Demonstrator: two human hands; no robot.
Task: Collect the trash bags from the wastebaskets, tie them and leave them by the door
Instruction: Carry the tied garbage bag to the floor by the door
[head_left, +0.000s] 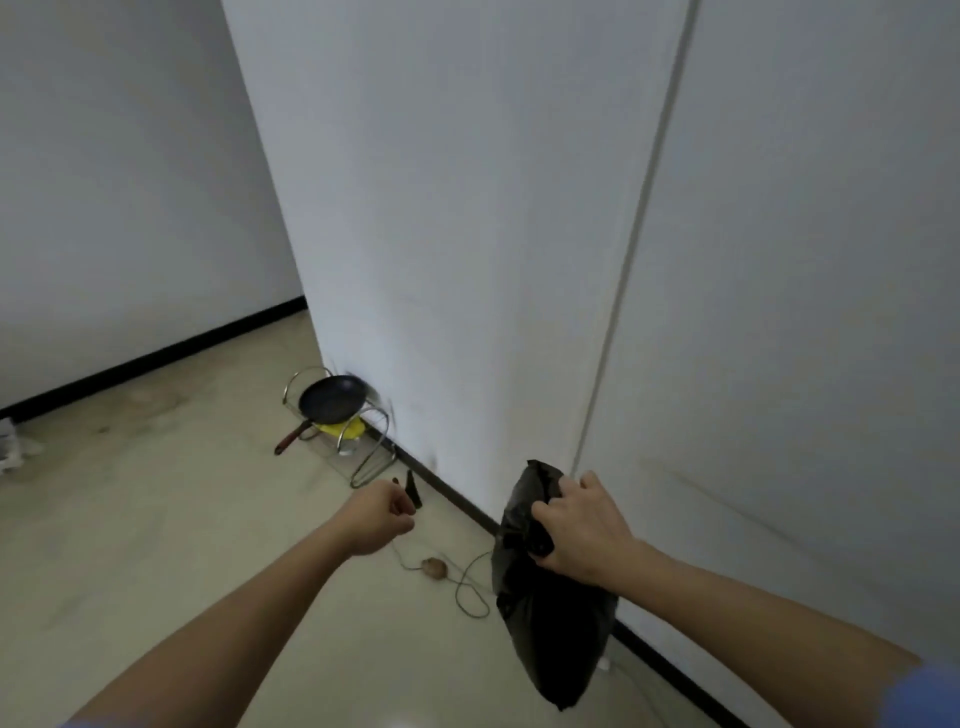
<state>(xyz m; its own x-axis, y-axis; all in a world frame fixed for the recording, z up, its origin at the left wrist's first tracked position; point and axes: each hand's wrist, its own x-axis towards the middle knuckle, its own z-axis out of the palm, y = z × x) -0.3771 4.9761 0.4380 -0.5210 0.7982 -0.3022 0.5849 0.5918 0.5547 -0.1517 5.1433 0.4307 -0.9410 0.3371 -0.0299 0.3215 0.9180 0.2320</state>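
A black trash bag (550, 618) hangs above the floor close to the white wall, and my right hand (582, 525) grips its gathered top. The bag's body droops down to the lower middle of the view. My left hand (376, 519) is held out to the left of the bag, fingers curled in a loose fist, with nothing visible in it. No wastebasket is in view. A white door panel (805, 312) with a vertical edge fills the right side.
A wire rack (363, 447) on the floor by the wall corner holds a black frying pan (332, 399) and something yellow. Small dark objects (413, 486), a brown lump (435, 568) and a thin cord (467, 587) lie near the black baseboard. Beige floor spreads left.
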